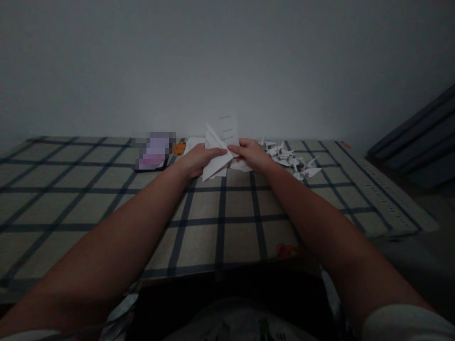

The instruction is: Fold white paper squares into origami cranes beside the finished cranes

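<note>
Both my arms reach forward over a checked cloth. My left hand and my right hand pinch a partly folded sheet of white paper between them, fingers closed on its edges. The fold stands up in pointed flaps above the cloth. More white sheets lie under and behind it. Right of my right hand lies a heap of several small folded white paper cranes.
A phone-like object with a blurred screen lies left of my left hand, an orange thing beside it. A grey wall rises behind the cloth. Dark slanted boards stand at the far right.
</note>
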A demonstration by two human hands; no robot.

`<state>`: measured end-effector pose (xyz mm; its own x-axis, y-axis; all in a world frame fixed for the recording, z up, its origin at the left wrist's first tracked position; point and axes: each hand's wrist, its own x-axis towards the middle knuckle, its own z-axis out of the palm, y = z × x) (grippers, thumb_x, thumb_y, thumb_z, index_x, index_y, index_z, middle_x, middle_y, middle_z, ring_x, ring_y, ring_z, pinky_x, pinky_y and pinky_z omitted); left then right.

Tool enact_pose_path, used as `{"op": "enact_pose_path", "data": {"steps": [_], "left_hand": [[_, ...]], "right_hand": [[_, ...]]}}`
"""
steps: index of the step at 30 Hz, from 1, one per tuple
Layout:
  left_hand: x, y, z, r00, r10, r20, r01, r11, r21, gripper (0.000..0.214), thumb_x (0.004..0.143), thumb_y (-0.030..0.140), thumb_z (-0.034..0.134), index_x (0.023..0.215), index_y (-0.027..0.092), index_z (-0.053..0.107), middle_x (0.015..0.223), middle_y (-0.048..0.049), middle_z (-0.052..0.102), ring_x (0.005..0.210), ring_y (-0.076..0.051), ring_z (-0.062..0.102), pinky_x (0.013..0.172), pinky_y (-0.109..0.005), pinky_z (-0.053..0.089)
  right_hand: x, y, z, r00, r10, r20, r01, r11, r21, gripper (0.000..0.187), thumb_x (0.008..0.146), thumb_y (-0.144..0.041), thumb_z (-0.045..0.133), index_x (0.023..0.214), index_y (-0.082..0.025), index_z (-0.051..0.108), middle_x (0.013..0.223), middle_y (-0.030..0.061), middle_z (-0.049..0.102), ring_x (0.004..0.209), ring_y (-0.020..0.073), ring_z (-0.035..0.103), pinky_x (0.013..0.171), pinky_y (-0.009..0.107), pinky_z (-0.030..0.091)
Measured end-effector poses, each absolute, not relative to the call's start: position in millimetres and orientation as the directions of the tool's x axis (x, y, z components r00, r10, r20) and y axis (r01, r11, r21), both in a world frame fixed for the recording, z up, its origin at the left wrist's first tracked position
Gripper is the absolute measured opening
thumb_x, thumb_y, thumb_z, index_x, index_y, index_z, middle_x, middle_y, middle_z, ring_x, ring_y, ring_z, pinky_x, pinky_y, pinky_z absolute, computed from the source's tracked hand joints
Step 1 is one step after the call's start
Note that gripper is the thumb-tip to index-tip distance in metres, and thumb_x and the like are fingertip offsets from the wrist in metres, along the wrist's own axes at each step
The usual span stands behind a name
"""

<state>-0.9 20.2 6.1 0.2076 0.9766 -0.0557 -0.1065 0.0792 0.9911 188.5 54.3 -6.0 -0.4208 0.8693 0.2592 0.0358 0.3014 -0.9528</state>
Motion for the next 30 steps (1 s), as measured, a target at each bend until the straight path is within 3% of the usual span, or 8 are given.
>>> {"op": "enact_pose_path", "data": {"steps": [7,12,18,24,30], "left_hand": [[1,17,7,0.202,0.978,-0.041,-0.121,0.067,0.99,0.039,0.067,0.018,0.077,0.105,0.012,0.07,0.103,-0.0127,0.075,0.077,-0.02,0.071,0.071,-0.03,0.057],[1,17,6,0.21,0.977,-0.019,-0.148,0.051,0.988,0.045,0.066,0.021,0.08,0.109,0.012,0.068,0.1,-0.0119,0.076,0.076,-0.019,0.07,0.07,-0.028,0.057],[-2,26,0,0.15,0.989,-0.004,-0.093,0.018,0.996,0.048,0.067,0.027,0.078,0.111,0.012,0.069,0.102,-0.0141,0.075,0.081,-0.024,0.072,0.074,-0.033,0.057],[-2,23,3,0.191,0.982,0.0,-0.133,0.026,0.991,0.048,0.068,0.025,0.078,0.113,0.012,0.069,0.11,-0.0159,0.074,0.079,-0.021,0.071,0.073,-0.032,0.058],[2,17,9,0.246,0.969,-0.027,-0.155,0.067,0.986,0.05,0.066,0.02,0.08,0.114,0.013,0.069,0.113,-0.0153,0.074,0.085,-0.024,0.073,0.077,-0.034,0.059]], "right_hand": [[189,55,-6,-0.461,0.86,0.218,0.033,0.262,-0.964,0.029,0.076,-0.043,0.074,0.083,-0.015,0.067,0.072,0.0,0.061,0.058,0.0081,0.048,0.054,0.023,0.036],[187,49,-1,-0.403,0.874,0.272,0.117,0.344,-0.932,0.029,0.08,-0.043,0.07,0.075,-0.016,0.061,0.063,-0.0031,0.053,0.056,0.0077,0.044,0.052,0.022,0.033],[185,50,-3,-0.394,0.865,0.31,0.031,0.35,-0.936,0.031,0.078,-0.046,0.071,0.081,-0.016,0.061,0.069,-0.0032,0.056,0.057,0.0068,0.046,0.053,0.021,0.036],[188,51,-3,-0.401,0.883,0.245,0.097,0.307,-0.947,0.032,0.077,-0.045,0.073,0.073,-0.015,0.061,0.061,-0.0031,0.053,0.054,0.0071,0.046,0.05,0.022,0.033],[189,51,-3,-0.391,0.886,0.248,0.062,0.294,-0.954,0.03,0.076,-0.043,0.074,0.072,-0.016,0.062,0.061,-0.0024,0.055,0.055,0.0079,0.047,0.052,0.023,0.035]]}}
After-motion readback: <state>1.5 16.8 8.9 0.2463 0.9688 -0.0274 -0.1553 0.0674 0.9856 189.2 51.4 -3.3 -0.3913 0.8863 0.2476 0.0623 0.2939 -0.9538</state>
